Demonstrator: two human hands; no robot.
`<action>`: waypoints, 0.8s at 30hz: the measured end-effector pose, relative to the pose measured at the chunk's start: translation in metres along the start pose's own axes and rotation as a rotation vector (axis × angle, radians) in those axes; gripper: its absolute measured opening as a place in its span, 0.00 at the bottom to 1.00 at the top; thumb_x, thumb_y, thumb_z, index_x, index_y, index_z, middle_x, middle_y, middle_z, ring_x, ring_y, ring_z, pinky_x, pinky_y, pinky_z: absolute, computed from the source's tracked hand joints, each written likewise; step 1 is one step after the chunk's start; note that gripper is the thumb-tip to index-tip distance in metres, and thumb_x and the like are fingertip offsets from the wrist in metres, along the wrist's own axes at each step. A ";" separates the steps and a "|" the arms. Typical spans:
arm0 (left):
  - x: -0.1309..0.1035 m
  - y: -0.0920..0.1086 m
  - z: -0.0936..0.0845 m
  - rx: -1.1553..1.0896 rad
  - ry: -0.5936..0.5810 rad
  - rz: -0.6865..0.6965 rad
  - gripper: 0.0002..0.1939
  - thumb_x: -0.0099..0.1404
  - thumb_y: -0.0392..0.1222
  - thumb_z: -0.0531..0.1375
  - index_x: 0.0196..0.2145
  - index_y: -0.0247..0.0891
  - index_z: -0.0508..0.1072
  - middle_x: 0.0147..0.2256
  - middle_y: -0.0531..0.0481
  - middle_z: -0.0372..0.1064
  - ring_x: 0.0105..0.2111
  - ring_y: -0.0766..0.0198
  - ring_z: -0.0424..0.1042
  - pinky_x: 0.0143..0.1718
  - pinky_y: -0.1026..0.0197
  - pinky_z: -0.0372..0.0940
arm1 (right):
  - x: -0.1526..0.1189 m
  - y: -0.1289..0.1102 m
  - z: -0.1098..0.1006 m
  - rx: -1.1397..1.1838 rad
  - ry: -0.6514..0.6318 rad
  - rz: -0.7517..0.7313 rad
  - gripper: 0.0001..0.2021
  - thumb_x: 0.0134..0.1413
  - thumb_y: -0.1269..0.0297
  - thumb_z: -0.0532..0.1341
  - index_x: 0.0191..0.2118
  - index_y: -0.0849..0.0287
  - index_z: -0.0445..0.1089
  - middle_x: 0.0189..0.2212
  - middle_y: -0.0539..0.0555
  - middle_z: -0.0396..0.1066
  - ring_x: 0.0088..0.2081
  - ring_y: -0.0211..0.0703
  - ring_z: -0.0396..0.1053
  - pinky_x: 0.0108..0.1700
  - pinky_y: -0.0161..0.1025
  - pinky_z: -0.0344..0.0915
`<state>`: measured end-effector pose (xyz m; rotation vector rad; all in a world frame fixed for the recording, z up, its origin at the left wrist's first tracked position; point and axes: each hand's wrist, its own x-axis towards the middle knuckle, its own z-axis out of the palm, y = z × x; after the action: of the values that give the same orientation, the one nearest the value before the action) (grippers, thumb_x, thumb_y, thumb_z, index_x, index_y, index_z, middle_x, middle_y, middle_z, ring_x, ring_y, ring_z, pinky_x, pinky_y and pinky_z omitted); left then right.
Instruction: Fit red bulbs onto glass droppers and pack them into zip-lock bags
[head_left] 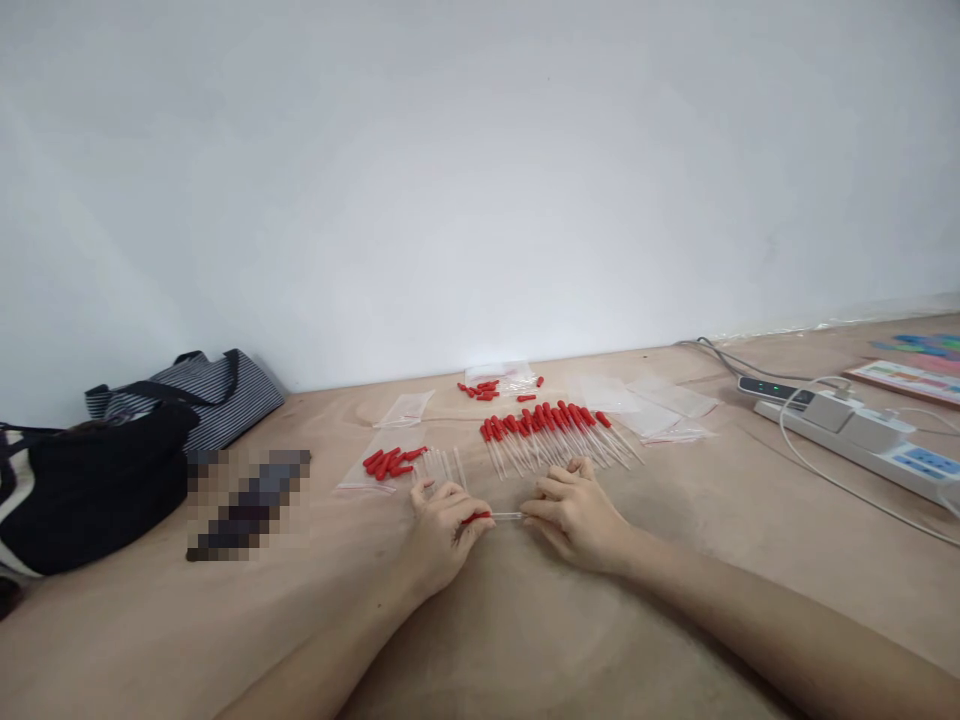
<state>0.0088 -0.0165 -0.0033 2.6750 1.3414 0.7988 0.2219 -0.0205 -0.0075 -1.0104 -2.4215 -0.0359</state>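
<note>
Between the fingers of my left hand (444, 530) is a red rubber bulb (476, 517), pinched closed. A clear thin dropper tube (508, 516) runs from it to my right hand (574, 515), whose thumb and fingers grip the other end. Whether the tube sits inside the bulb is hidden by my left fingers. Just beyond my hands lies a row of red-bulbed droppers (551, 430), tips toward me. Loose clear tubes (442, 465) lie behind my left hand, beside a pile of red bulbs (388, 462) on a plastic bag.
More red bulbs (486, 390) lie near the wall. Clear zip bags (667, 408) lie at the back right. A white power strip (862, 440) with cables stands at right. A black bag (90, 490) and a striped bag (232, 395) are at left, near a blurred dark object (255, 505).
</note>
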 end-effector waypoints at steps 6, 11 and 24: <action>0.004 -0.035 -0.011 0.168 0.289 -0.218 0.16 0.57 0.46 0.56 0.44 0.43 0.67 0.43 0.45 0.68 0.44 0.51 0.62 0.45 0.48 0.47 | 0.013 0.007 0.013 0.078 0.051 0.313 0.09 0.53 0.65 0.53 0.30 0.55 0.71 0.25 0.52 0.70 0.33 0.41 0.61 0.37 0.41 0.43; 0.003 -0.079 -0.025 0.356 0.344 -0.489 0.10 0.57 0.44 0.56 0.37 0.42 0.72 0.39 0.46 0.69 0.41 0.51 0.62 0.41 0.50 0.51 | 0.047 0.022 0.027 0.093 0.159 0.686 0.09 0.51 0.64 0.54 0.34 0.56 0.70 0.27 0.51 0.72 0.35 0.43 0.64 0.39 0.41 0.44; 0.003 -0.095 -0.026 0.364 0.151 -0.553 0.10 0.61 0.41 0.53 0.38 0.46 0.72 0.43 0.47 0.66 0.45 0.52 0.60 0.41 0.50 0.53 | 0.067 0.028 0.043 -0.034 0.162 0.759 0.07 0.48 0.62 0.55 0.30 0.57 0.68 0.29 0.52 0.72 0.35 0.43 0.64 0.40 0.42 0.43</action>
<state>-0.0713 0.0402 -0.0047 2.2816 2.3107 0.7498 0.1815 0.0529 -0.0185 -1.7938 -1.7668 0.1018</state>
